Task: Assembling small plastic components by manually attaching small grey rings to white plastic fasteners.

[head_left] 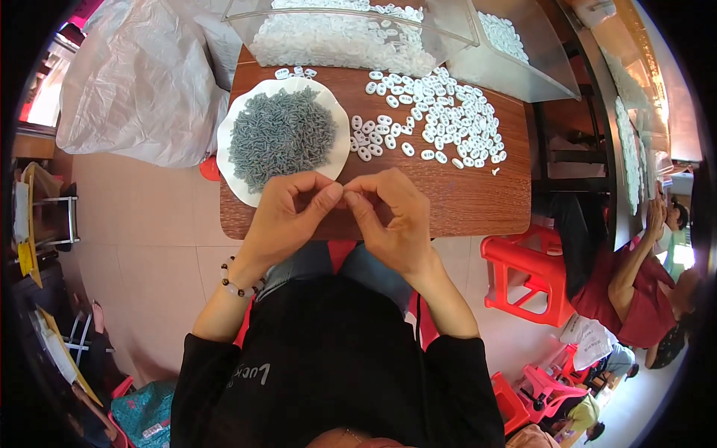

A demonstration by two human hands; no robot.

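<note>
Over the near edge of the brown wood-grain table point(470, 205), my left hand point(290, 213) and my right hand point(396, 216) meet fingertip to fingertip. Thumb and forefinger of each are pinched closed. Whatever lies between them is too small to make out. Just beyond my left hand stands a white scalloped plate point(341, 149) heaped with small grey screws point(284, 138). Many white oval pieces point(459, 119), each with two dark holes, are spread over the right part of the table. A few more ovals point(295, 73) lie behind the plate.
Along the table's far side stand a clear bin point(455, 30) of white parts and another bin point(549, 78) to its right. A large translucent bag point(142, 89) bulges at the left. Beside the table's right corner is a red stool point(534, 276). Other people sit at far right.
</note>
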